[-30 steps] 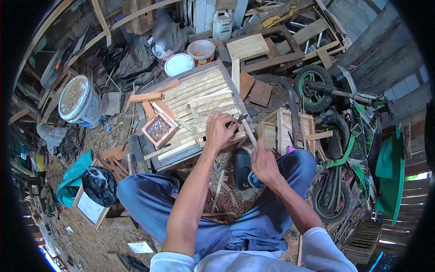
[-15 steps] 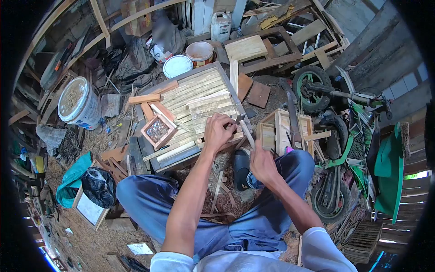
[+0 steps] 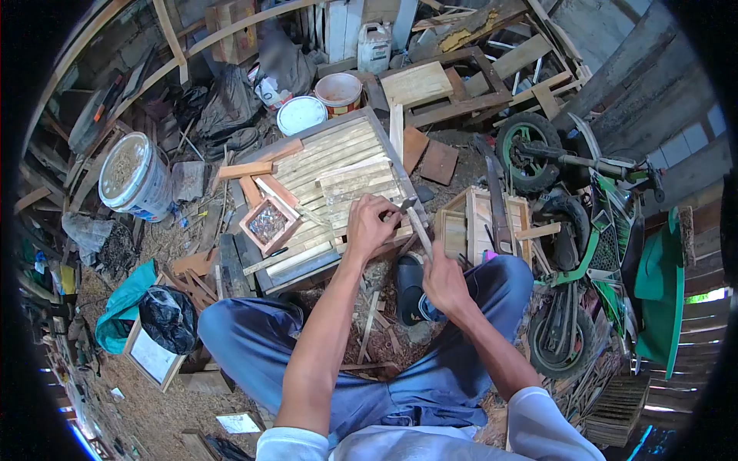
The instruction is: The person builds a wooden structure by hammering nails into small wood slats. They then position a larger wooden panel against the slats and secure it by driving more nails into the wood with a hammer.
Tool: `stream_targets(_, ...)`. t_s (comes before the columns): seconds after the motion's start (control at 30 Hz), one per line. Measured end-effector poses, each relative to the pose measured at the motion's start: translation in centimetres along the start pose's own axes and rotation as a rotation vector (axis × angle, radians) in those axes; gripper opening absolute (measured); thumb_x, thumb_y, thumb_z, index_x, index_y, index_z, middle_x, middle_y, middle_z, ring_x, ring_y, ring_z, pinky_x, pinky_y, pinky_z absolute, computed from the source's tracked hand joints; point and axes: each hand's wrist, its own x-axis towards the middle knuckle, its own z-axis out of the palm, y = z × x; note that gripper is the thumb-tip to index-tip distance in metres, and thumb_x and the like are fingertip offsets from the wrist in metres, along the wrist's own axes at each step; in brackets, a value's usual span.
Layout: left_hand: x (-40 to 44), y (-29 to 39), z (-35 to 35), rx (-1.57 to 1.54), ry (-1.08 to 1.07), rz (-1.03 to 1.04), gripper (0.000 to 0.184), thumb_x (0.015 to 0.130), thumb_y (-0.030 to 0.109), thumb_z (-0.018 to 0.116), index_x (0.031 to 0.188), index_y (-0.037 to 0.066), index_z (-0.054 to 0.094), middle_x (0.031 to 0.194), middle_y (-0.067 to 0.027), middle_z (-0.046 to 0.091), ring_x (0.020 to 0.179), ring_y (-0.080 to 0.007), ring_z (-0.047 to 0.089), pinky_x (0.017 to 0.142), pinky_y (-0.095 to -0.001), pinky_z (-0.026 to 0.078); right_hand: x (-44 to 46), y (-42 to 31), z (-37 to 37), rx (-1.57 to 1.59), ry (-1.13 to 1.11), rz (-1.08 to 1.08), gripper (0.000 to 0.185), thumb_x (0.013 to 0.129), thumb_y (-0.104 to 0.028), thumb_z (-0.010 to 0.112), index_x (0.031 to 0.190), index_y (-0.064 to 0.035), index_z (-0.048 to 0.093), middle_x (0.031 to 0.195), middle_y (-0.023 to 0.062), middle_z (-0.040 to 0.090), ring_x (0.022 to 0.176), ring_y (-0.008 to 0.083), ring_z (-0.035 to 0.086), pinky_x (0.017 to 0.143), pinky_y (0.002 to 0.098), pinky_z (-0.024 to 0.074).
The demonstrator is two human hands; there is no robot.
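Note:
My right hand (image 3: 446, 281) is wrapped round the pale wooden handle of a hammer (image 3: 419, 229), whose dark head is up at the right edge of the low slatted table (image 3: 307, 165). Pinched fingers of my left hand (image 3: 372, 223) are beside the hammer head; what they hold is too small to make out. Under and beyond the left hand lies a light slatted wooden panel (image 3: 355, 183). A small square wooden box (image 3: 270, 224) with bits of metal in it stands on the table's left part, next to reddish wood pieces (image 3: 246, 169).
Beyond the table stand a white-lidded bucket (image 3: 301, 115) and an open bucket (image 3: 338, 91). A large bucket (image 3: 134, 175) is at the left. A wooden crate (image 3: 484, 223) with a saw (image 3: 499, 203) over it is at the right, near a small green motorbike (image 3: 596, 238).
The hammer and my right hand have shifted only slightly. My left hand stays in nearly the same place. The camera view has moved a little.

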Motion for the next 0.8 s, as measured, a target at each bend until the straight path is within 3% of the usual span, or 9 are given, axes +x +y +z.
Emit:
stream_targets(0.27, -0.3, -0.3, -0.8, -0.008, -0.044, 0.072, 0.017, 0.073, 0.014, 0.076, 0.089, 0.01, 0.074, 0.091, -0.0049, 0.068, 0.091, -0.026, 0.058, 0.087, -0.0374, 0.045, -0.7, -0.5, -1.9, 0.15, 0.103, -0.024, 0.019, 0.098, -0.013, 0.052, 0.102, 0.0008, 0.04, 0.072, 0.0346, 0.059, 0.075, 0.0555, 0.058, 0.066, 0.0628, 0.0411)
stream_targets(0.57, -1.3, -0.4, -1.2, 0.114, -0.044, 0.132, 0.017, 0.079, 0.019, 0.074, 0.091, 0.007, 0.073, 0.105, -0.008, 0.068, 0.108, -0.0269, 0.059, 0.103, -0.0488, 0.038, -0.9, 0.0, -2.2, 0.108, 0.108, -0.069, 0.019, 0.098, -0.014, 0.053, 0.1, 0.0019, 0.043, 0.069, 0.0336, 0.058, 0.073, 0.0546, 0.058, 0.065, 0.0616, 0.0425)
stream_targets(0.73, -1.7, -0.2, -1.1, 0.149, -0.039, 0.142, 0.016, 0.081, 0.019, 0.073, 0.093, 0.007, 0.073, 0.108, -0.0092, 0.069, 0.108, -0.0272, 0.061, 0.107, -0.0479, 0.037, -0.3, 0.3, -0.3, 0.039, 0.175, -0.095, 0.021, 0.098, -0.017, 0.053, 0.098, 0.0008, 0.042, 0.07, 0.034, 0.058, 0.072, 0.0549, 0.058, 0.065, 0.0638, 0.0425)
stream_targets(0.8, -1.6, -0.2, -1.0, 0.156, -0.033, 0.147, 0.016, 0.081, 0.018, 0.073, 0.093, 0.007, 0.074, 0.108, -0.0095, 0.069, 0.107, -0.0277, 0.061, 0.107, -0.0476, 0.037, 0.4, 1.3, 0.9, -0.033, 0.095, -0.055, 0.021, 0.098, -0.017, 0.053, 0.099, 0.0002, 0.041, 0.07, 0.034, 0.058, 0.071, 0.055, 0.058, 0.063, 0.0638, 0.0424)
